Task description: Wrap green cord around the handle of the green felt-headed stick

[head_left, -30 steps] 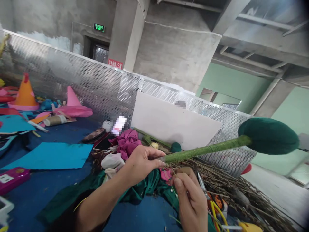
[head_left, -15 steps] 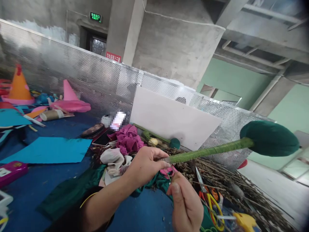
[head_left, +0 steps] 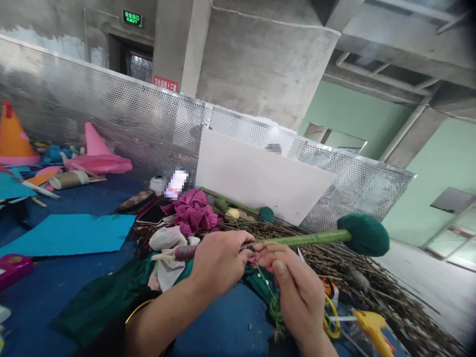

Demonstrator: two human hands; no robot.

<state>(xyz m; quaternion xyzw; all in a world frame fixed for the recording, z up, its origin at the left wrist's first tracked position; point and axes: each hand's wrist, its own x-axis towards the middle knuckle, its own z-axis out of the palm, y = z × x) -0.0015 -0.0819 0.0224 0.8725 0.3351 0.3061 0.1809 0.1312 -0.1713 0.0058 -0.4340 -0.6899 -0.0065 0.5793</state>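
A long stick lies across my view, wrapped in green yarn toward the right and ending in a dark green cloth-covered knob. Its left part has a purplish-brown wrapping. My left hand is closed around the stick near the middle, where bare brownish windings show. Right beside it, my right hand has its fingers curled up at the stick, with a strand of green yarn across them. A loose tangle of green yarn hangs below, next to the right palm.
Pink cloth, white cloth and dark green fabric lie behind and left. Dried twigs spread rightward, near a yellow glue gun. A blue sheet lies left. A white board leans on the perforated metal barrier.
The stick's knob has moved left and lower, and the stick lies flatter. My right hand has risen from below to the stick, beside my left. The yarn tangle now shows more.
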